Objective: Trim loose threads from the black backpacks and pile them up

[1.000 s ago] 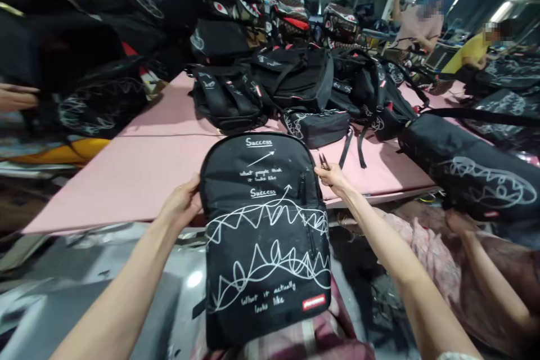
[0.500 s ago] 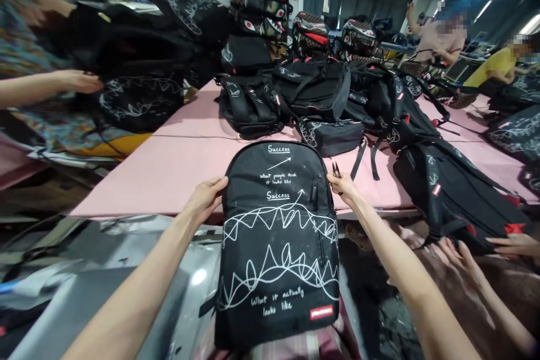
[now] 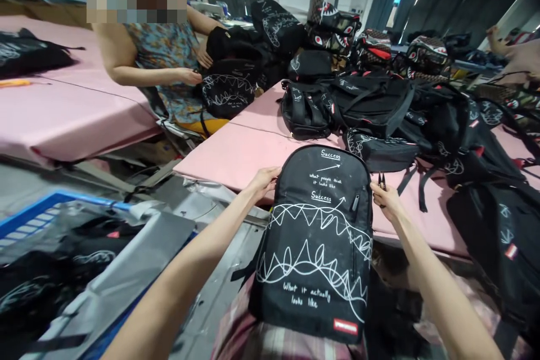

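A black backpack with white scribbled lines, the word "Success" and a red label stands upright on my lap, its front panel facing me. My left hand grips its upper left edge, fingers closed on the fabric. On the opposite upper edge, my right hand pinches the side of the bag. Dark thread snips stick up from that same hand, points upward. The bag's back and straps are mostly hidden.
A pink-covered table lies ahead, piled with black backpacks and patterned bags. At the far left side a co-worker handles another black backpack. Lower left, a blue basket holds black bags.
My view has swung left, bringing the blue basket and more of the co-worker into sight. The backpack now leans slightly, still held by both hands at its upper edges.
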The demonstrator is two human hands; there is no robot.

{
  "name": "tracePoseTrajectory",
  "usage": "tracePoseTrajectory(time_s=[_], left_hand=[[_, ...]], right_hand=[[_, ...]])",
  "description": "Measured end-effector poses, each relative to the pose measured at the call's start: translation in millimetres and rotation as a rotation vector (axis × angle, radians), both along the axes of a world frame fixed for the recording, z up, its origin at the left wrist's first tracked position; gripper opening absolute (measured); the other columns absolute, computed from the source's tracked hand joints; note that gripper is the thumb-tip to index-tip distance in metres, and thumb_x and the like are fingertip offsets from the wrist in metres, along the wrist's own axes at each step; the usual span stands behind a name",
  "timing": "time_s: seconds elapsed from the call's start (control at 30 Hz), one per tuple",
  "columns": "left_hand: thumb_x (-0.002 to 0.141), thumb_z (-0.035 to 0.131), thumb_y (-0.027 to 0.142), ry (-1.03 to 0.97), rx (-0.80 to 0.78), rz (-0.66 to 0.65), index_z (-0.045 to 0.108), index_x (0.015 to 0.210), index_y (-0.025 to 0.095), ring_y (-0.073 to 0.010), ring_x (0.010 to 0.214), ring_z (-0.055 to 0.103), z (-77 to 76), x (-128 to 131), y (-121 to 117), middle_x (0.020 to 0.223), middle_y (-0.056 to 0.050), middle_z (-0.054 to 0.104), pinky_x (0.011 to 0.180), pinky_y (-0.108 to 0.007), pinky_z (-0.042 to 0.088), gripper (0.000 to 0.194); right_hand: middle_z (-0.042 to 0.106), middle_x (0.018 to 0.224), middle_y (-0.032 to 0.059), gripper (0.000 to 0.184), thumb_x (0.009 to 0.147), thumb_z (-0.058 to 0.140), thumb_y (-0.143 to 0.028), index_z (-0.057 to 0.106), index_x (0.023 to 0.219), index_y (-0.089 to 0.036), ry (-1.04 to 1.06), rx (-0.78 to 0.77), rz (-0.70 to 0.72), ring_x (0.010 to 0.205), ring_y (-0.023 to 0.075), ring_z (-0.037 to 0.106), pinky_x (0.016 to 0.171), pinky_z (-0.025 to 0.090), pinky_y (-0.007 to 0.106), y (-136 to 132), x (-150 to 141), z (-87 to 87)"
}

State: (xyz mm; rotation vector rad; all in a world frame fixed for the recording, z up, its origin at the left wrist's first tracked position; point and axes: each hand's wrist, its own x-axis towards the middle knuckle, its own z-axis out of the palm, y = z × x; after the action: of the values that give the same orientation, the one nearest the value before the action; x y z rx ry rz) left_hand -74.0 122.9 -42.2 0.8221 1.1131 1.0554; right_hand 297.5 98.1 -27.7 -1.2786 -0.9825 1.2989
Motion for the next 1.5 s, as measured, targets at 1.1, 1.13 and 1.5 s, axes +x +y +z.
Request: tracePoseTrajectory(time_s=[1.1, 1.13, 1.5], left_hand=[[0.065, 0.058, 0.032, 0.236, 0.071, 0.209, 0.064, 0.065, 0.016, -0.0095, 0.044, 0.054, -76.4, -20.6, -59.6, 0.058, 0.001, 0.062, 0.042, -0.019, 0.041, 0.017], [0.065, 0.058, 0.032, 0.229, 0.07, 0.221, 0.064, 0.066, 0.016, -0.0096, 0.045, 0.054, -77.8, -20.1, -60.7, 0.058, 0.001, 0.062, 0.042, -0.019, 0.041, 0.017], [0.064, 0.061, 0.039, 0.065, 0.035, 0.325, 0.061, 0.064, 0.014, -0.0095, 0.049, 0.053, -78.9, -19.6, -69.8, 0.064, -0.003, 0.065, 0.047, -0.02, 0.041, 0.025]], right_hand=[[0.067, 0.095, -0.0016, 0.025, 0.084, 0.053, -0.038, 0.06, 0.107, -0.032, -1.456, 0.415, 0.483, 0.085, 0.016, 0.062, 0.07, 0.043, 0.023, -28.3, -211.4, 25.8], [0.066, 0.094, -0.0013, 0.026, 0.084, 0.053, -0.039, 0.059, 0.109, -0.032, -1.489, 0.421, 0.499, 0.085, 0.0159, 0.062, 0.069, 0.043, 0.023, -27.7, -217.2, 25.6], [0.067, 0.097, 0.0043, 0.025, 0.087, 0.047, -0.035, 0.059, 0.104, -0.022, -1.671, 0.418, 0.57, 0.09, 0.019, 0.06, 0.071, 0.041, 0.027, -24.4, -248.3, 34.3]])
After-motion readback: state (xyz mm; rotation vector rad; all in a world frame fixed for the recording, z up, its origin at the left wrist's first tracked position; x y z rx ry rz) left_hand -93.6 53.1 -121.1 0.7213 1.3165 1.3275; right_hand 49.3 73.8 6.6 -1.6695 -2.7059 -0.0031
